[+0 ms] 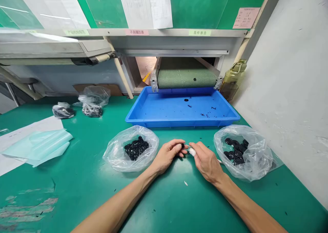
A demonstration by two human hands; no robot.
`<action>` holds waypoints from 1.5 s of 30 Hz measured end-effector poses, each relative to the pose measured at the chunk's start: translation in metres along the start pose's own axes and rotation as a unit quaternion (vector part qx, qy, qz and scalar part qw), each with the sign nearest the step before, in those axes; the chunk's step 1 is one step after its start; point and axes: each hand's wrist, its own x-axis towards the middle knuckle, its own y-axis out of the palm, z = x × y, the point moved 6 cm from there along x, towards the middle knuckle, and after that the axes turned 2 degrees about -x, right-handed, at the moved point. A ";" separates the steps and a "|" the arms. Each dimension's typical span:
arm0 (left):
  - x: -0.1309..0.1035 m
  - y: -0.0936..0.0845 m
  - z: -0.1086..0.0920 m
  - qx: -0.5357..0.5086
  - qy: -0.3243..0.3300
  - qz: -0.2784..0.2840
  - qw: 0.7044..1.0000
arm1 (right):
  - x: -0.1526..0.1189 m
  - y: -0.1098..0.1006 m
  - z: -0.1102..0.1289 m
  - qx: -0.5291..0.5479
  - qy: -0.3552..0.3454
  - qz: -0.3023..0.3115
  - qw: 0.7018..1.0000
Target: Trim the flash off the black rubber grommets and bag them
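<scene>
Just in front of the blue tray, my left hand (167, 155) pinches a small black plastic part (182, 146) between thumb and fingers. My right hand (208, 161) is closed around a slim tool whose thin tip (188, 145) points at that part. A light handle end (219, 161) shows behind the hand; the tool's exact kind is unclear. Something white, like a finger wrap (192, 152), covers a right fingertip. Left of my hands, an open clear bag (112, 157) holds many small black parts (135, 148). Another clear bag (261, 161) on the right contains larger round black parts (236, 151).
A blue tray (176, 123) with scattered black bits sits below a green conveyor belt (186, 72) carrying one small black piece. Two tied bags (64, 110) and papers (38, 144) lie at left. A bottle (233, 77) stands by the right wall (289, 89).
</scene>
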 end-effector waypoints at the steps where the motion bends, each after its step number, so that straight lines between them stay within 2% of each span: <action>1: 0.000 0.000 0.000 0.012 0.004 -0.002 1.000 | 0.000 0.001 0.000 -0.005 -0.001 0.006 1.000; 5: 0.000 -0.002 -0.001 0.026 0.000 -0.009 1.000 | -0.001 0.001 0.002 -0.051 -0.015 0.024 0.998; 9: 0.000 -0.004 0.000 0.034 -0.015 -0.021 0.999 | -0.001 -0.003 0.006 -0.057 -0.020 0.014 0.998; 20: 0.001 -0.013 0.008 -0.025 -0.015 -0.040 0.999 | 0.000 -0.003 0.008 -0.073 -0.007 0.016 0.997; 31: 0.000 -0.011 0.004 -0.076 -0.014 -0.053 0.996 | 0.002 -0.002 0.012 -0.071 -0.010 0.030 0.997; 36: -0.001 -0.010 0.003 -0.046 -0.013 -0.042 0.998 | 0.002 0.000 0.011 -0.072 -0.005 0.027 0.997; 45: -0.001 -0.015 0.004 -0.001 -0.025 -0.083 0.996 | 0.006 0.001 0.006 -0.058 0.029 0.062 0.996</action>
